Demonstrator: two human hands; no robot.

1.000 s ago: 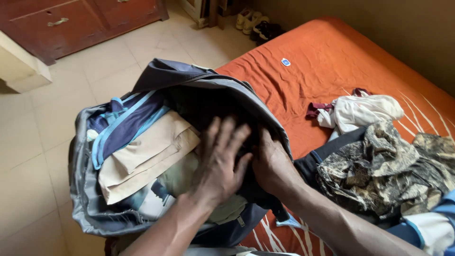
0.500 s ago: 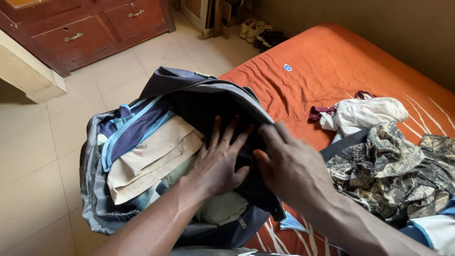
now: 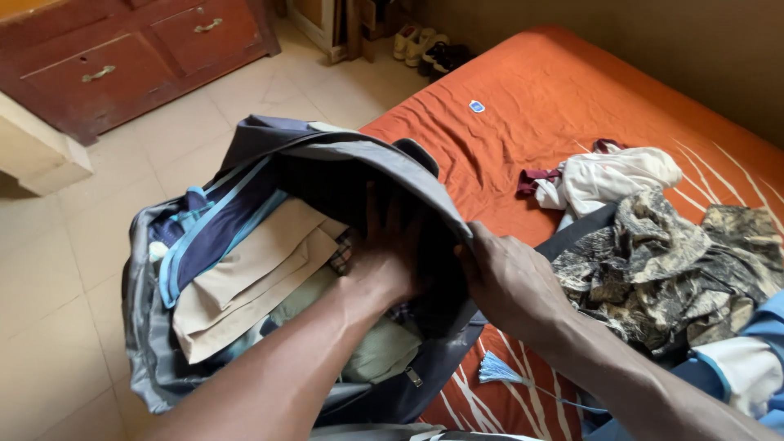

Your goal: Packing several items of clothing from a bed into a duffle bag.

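Observation:
A grey bag [image 3: 145, 351] stands open at the edge of an orange bed [image 3: 531, 90], stuffed with folded clothes: a navy garment with light blue stripes [image 3: 220, 229], a beige one [image 3: 245, 286] and a pale green one [image 3: 384, 349]. My left hand [image 3: 384, 261] reaches deep under the bag's raised grey flap [image 3: 351, 155], fingers spread flat on dark cloth inside. A bit of checked fabric [image 3: 343, 255] shows beside that wrist. My right hand [image 3: 510, 282] grips the flap's right edge, with its thumb at the rim.
On the bed to the right lie a white garment [image 3: 612, 175] and a camouflage garment [image 3: 670, 269]. A small blue and white item [image 3: 476, 106] rests farther back, and a light blue tassel [image 3: 494, 369] lies near the bag. Beyond the tiled floor are a wooden dresser [image 3: 122, 57] and shoes [image 3: 425, 45].
My left hand has pushed further into the bag under the flap. My right hand moved from the dark cloth to the flap's right edge and took hold of it.

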